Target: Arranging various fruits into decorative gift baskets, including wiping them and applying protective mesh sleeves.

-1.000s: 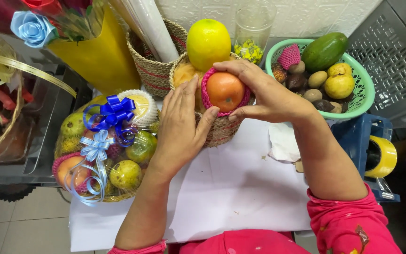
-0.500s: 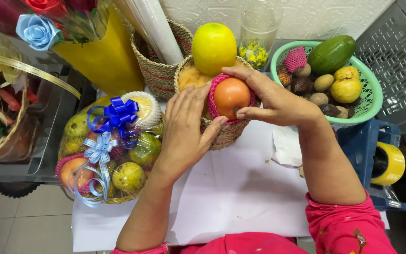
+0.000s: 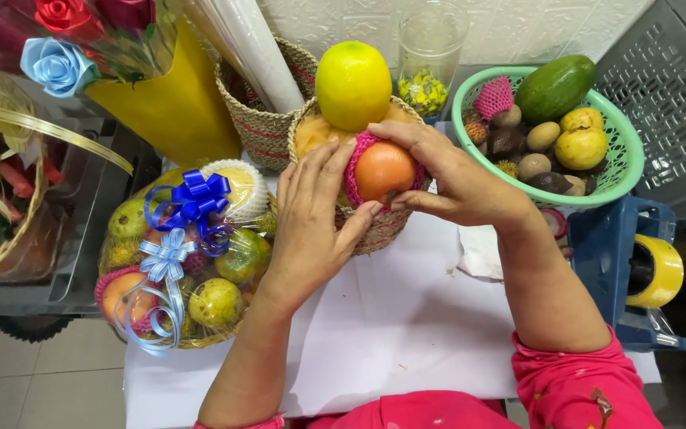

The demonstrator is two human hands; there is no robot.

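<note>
Round orange fruit in a pink foam net sleeve (image 3: 383, 171) sits between both hands at the near rim of the woven straw basket (image 3: 379, 226). Right hand (image 3: 458, 179) clamps it from above and behind; left hand (image 3: 311, 226) presses alongside, thumb beneath. Both equally near.

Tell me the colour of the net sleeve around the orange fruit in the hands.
Pink. The net sleeve shows in the head view.
</note>
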